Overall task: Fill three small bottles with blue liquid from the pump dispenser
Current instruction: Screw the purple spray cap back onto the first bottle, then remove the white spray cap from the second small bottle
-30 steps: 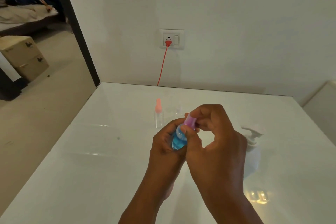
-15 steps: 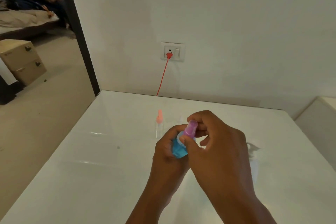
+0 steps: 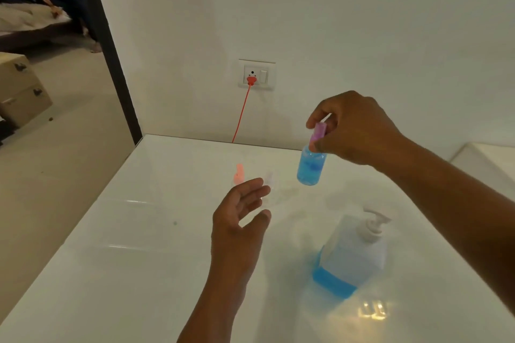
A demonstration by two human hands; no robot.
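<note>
My right hand [image 3: 354, 128] pinches the purple cap of a small bottle filled with blue liquid [image 3: 310, 166] and holds it in the air above the far part of the white table [image 3: 139, 259]. My left hand [image 3: 241, 211] hovers open over the table, holding nothing. Just beyond its fingers stand a small clear bottle with an orange cap [image 3: 239, 174] and another clear bottle with a pale cap [image 3: 269, 179], partly hidden. The pump dispenser [image 3: 354, 253], with a little blue liquid at its bottom, stands near right.
A red cable [image 3: 242, 114] runs from the wall socket [image 3: 256, 75] down behind the table's far edge. A doorway at left opens onto a floor with a wooden drawer unit [image 3: 19, 89]. A pale surface [image 3: 490, 159] sits to the right of the table.
My left hand let go of the blue-filled bottle and opened. My right hand carried the bottle by its cap up and to the right. The camera view shifted, uncovering the dispenser.
</note>
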